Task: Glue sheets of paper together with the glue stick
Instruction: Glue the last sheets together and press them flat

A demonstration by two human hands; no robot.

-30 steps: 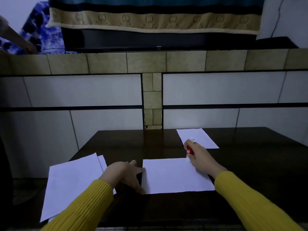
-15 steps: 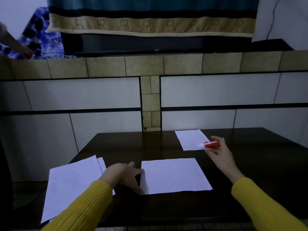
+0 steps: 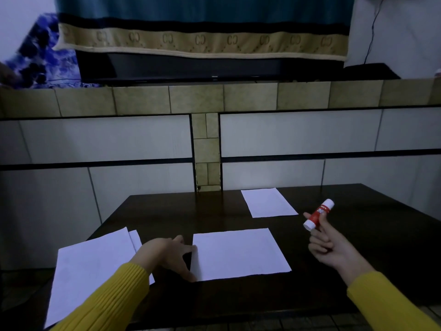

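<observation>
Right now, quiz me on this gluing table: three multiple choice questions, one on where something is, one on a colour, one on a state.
1. Where is the glue stick?
A. Lying on the middle sheet
B. Held in the right hand, off the table
C. On the stack at the left

2. What colour is the glue stick's body?
A. Red
B. Green
C. Yellow

3. What is the left hand doing?
A. Lifting a sheet in the air
B. Resting in the lap
C. Touching the left edge of the middle sheet

Answers:
1 B: the right hand holds the stick in its fingers to the right of the middle sheet, above the dark table.
2 A: the tube is red with white ends.
3 C: the fingers of the left hand lie spread on that sheet's left edge, beside the paper stack.
</observation>
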